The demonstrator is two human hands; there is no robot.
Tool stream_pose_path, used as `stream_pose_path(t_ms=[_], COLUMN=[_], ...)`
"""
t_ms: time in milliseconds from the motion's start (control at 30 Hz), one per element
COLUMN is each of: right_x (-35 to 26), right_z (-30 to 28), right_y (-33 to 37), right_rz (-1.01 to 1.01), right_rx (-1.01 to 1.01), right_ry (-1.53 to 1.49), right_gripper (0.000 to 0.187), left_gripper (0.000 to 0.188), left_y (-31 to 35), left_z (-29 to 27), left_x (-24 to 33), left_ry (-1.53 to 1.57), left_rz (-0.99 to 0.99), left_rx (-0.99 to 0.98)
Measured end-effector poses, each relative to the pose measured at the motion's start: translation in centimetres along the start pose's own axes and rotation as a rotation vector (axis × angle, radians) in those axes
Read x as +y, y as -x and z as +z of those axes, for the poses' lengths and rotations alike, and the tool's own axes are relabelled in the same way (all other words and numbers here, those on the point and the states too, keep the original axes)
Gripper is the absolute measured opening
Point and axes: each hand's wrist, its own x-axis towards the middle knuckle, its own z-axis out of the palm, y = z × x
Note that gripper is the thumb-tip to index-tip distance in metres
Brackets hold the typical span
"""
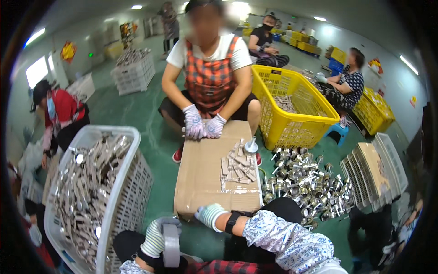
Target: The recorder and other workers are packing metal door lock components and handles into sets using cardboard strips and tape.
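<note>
Both my hands wear striped knit gloves. My left hand point(156, 236) is closed round a grey, ring-shaped roll that looks like tape point(171, 246), low at the front. At the near edge of a cardboard box point(194, 176), my right hand point(211, 216) has its fingers drawn together; anything between them is hidden. Clear shiny tape point(223, 200) lies across the box's near end. Several flat metal pieces point(237, 170) lie scattered on the box's right half, beside a round metal part with a stem point(251, 145). Opposite me, a co-worker's gloved hands point(204, 126) press on the box's far end.
A white crate point(145, 176) heaped with flat metal pieces stands at left. To the right, metal cups with stems point(303, 182) are piled on the green floor. Beyond them are a yellow crate point(301, 121) and stacked grey crates point(360, 171). Other people sit farther back.
</note>
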Motion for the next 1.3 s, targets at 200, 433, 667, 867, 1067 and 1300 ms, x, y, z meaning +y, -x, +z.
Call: stream_pose_path(t_ms=[200,433,667,867,1067,1300], right_x=[3.2,6.5,8.5,8.3,8.0,7.8], right_z=[-0.4,-0.8,0.9,-1.8,-1.5,-1.2], right_y=[4.1,5.1,6.4,6.4,5.3,4.9], right_rz=[-0.034,0.087,0.055,0.126,0.059,0.083], right_rx=[-0.093,-0.073,-0.064,-0.164,-0.093,-0.152], right_ry=[-0.053,-0.166,-0.323,-0.349,-0.253,-0.279], right_gripper=[0.026,0.027,0.027,0.025,0.026,0.026], left_gripper=[0.015,0.015,0.025,0.023,0.026,0.031], left_y=[-5.3,-14.3,-17.4,-17.2,-17.7,-18.7], left_z=[3.7,7.2,5.6,6.9,7.3,6.2], left_x=[4.5,4.3,2.0,3.1,3.2,2.5], left_ry=[0.124,-0.001,-0.397,-0.761,-0.795,-0.939], left_rz=[0.147,0.294,0.326,0.568,0.65,0.758], left_rx=[-0.2,-0.253,-0.265,-0.262,-0.282,-0.292])
